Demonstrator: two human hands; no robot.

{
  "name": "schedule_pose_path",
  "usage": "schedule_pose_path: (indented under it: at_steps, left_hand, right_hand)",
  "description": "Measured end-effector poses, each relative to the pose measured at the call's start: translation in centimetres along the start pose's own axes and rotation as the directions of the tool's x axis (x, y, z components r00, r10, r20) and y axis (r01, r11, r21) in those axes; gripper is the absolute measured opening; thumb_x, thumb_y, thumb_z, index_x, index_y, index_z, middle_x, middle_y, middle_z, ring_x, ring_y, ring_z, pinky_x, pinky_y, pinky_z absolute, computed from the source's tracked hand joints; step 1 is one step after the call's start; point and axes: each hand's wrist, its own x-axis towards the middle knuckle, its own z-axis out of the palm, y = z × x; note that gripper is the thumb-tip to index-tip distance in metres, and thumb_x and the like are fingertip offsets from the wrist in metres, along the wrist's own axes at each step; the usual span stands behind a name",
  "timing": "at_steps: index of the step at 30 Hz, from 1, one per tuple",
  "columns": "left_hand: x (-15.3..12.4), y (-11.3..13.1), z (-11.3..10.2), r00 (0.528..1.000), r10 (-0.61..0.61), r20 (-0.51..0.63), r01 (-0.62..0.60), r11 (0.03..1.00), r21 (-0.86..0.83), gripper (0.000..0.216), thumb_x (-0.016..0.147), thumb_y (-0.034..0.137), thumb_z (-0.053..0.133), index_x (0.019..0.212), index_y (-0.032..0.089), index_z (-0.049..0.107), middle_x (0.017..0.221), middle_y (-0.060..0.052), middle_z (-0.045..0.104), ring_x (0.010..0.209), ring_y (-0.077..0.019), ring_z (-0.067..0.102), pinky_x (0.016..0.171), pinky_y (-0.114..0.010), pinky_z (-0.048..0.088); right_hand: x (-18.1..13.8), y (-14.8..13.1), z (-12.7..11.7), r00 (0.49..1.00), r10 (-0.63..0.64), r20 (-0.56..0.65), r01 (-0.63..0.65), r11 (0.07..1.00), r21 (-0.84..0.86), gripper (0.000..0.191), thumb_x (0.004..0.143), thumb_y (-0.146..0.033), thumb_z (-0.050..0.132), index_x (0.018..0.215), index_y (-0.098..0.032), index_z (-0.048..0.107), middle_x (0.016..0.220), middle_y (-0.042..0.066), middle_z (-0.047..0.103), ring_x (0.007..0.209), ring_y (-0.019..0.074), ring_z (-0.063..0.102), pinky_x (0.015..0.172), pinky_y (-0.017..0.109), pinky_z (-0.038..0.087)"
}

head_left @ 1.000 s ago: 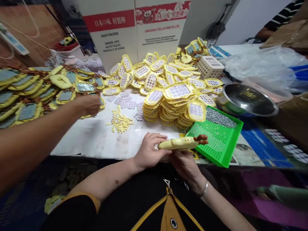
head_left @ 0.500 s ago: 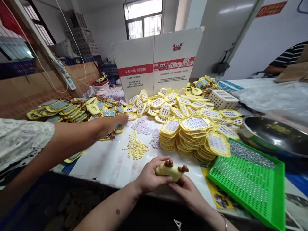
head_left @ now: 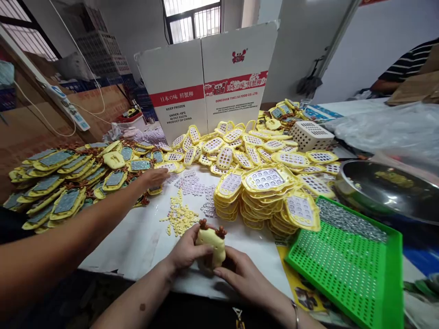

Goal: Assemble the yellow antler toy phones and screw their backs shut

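Observation:
A pale yellow plastic toy phone case (head_left: pixel 213 244) with two brown antler-like knobs on top is held between my hands above the near part of the white table. My left hand (head_left: pixel 188 249) grips its left side, the thumb lying across the face. From the lower right, my right hand (head_left: pixel 236 270) closes its fingers and thumb on the bottom end. The side turned away from me is hidden. Just beyond my left hand lies a heap of small yellow pieces (head_left: pixel 183 217), with clear button pads (head_left: pixel 194 183) behind it.
Stacked yellow panels (head_left: pixel 267 180) stand ahead of my right hand. At right are a green perforated tray (head_left: pixel 343 260) and a metal bowl (head_left: pixel 346 180). A co-worker's hand (head_left: pixel 156 178) reaches in from the left, near piled yellow cases (head_left: pixel 68 201). A white carton (head_left: pixel 212 87) stands behind.
My hands have turned the toy phone case from lying nearly sideways to more upright. The view has shifted, showing more of the left pile. The co-worker's arm still reaches across.

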Motion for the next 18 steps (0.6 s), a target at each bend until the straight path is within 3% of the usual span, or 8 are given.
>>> schedule_pose_path:
  at_steps: [4, 7, 8, 12, 15, 18]
  left_hand:
    - [0.0, 1.7, -1.3, 0.979, 0.075, -0.190, -0.057, 0.994, 0.095, 0.053, 0.062, 0.050, 0.083, 0.103, 0.020, 0.067, 0.104, -0.009, 0.074, 0.090, -0.0211, 0.069, 0.079, -0.030, 0.053]
    - [-0.2, 2.7, -2.3, 0.910, 0.201, -0.362, -0.032, 0.906, 0.422, 0.065, 0.063, 0.069, 0.071, 0.099, 0.016, 0.066, 0.092, -0.011, 0.074, 0.076, -0.0227, 0.069, 0.067, -0.033, 0.054]
    - [-0.4, 3.0, -2.8, 0.882, 0.223, -0.416, -0.001, 0.882, 0.472, 0.064, 0.060, 0.068, 0.073, 0.094, 0.014, 0.066, 0.088, -0.011, 0.073, 0.074, -0.0235, 0.069, 0.066, -0.033, 0.054]
    - [-3.1, 4.6, -6.1, 0.687, 0.330, -0.648, 0.170, 0.793, 0.585, 0.048, 0.059, 0.052, 0.076, 0.086, 0.014, 0.065, 0.078, -0.005, 0.069, 0.072, -0.0208, 0.064, 0.066, -0.031, 0.051]
    - [-7.5, 7.1, -8.5, 0.532, 0.443, -0.721, 0.311, 0.690, 0.654, 0.041, 0.062, 0.041, 0.074, 0.092, 0.015, 0.064, 0.091, -0.006, 0.069, 0.088, -0.0231, 0.063, 0.080, -0.033, 0.050]
    - [-12.8, 10.3, -10.4, 0.407, 0.519, -0.752, 0.457, 0.597, 0.659, 0.037, 0.061, 0.035, 0.073, 0.092, 0.016, 0.064, 0.100, -0.009, 0.068, 0.105, -0.0310, 0.059, 0.095, -0.041, 0.044]
  right_hand:
    - [0.1, 0.7, -0.1, 1.000, 0.012, -0.018, -0.012, 0.999, -0.049, 0.041, 0.083, -0.036, 0.063, 0.121, -0.018, 0.064, 0.117, 0.012, 0.071, 0.108, 0.0272, 0.066, 0.098, 0.041, 0.050]
    - [-0.5, 1.3, -0.5, 1.000, -0.001, -0.010, 0.000, 0.992, -0.128, 0.037, 0.084, -0.040, 0.058, 0.111, -0.016, 0.068, 0.112, 0.014, 0.073, 0.104, 0.0280, 0.067, 0.096, 0.044, 0.052]
    - [-0.8, 1.5, -0.7, 1.000, -0.010, -0.008, 0.009, 0.990, -0.140, 0.037, 0.084, -0.042, 0.057, 0.108, -0.016, 0.069, 0.110, 0.014, 0.073, 0.102, 0.0281, 0.068, 0.094, 0.044, 0.052]
    - [-1.5, 2.3, -1.5, 1.000, -0.007, -0.024, 0.003, 0.988, -0.156, 0.039, 0.083, -0.050, 0.055, 0.099, -0.018, 0.071, 0.105, 0.014, 0.075, 0.097, 0.0281, 0.070, 0.091, 0.044, 0.055]
    - [-1.6, 2.7, -1.9, 1.000, -0.009, 0.002, 0.009, 0.980, -0.201, 0.042, 0.082, -0.054, 0.056, 0.098, -0.019, 0.071, 0.102, 0.013, 0.076, 0.095, 0.0282, 0.071, 0.089, 0.043, 0.056]
    - [-1.9, 2.7, -2.0, 1.000, -0.003, -0.007, 0.001, 0.972, -0.235, 0.043, 0.081, -0.057, 0.056, 0.097, -0.020, 0.071, 0.102, 0.012, 0.076, 0.094, 0.0281, 0.072, 0.090, 0.043, 0.057]
